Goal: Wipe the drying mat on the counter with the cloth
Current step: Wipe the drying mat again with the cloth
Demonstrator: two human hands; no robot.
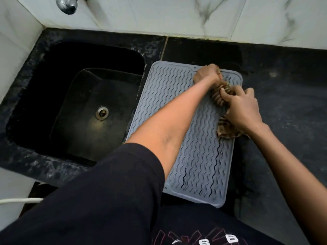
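Note:
A grey drying mat [178,110] with wavy ridges lies on the black counter to the right of the sink. Above its far right part hangs a brown striped cloth [223,96], bunched and twisted. My left hand [207,73] grips the cloth's far end near the mat's far edge. My right hand [242,108] grips the cloth lower down, and the cloth's loose end [227,130] hangs out below it at the mat's right edge. Much of the cloth is hidden by both hands.
A deep black sink [85,106] with a metal drain sits left of the mat. A chrome tap [67,4] sticks out of the marble wall tiles [177,15]. Dark speckled counter [286,89] stretches to the right. A white cord [19,200] lies at the lower left.

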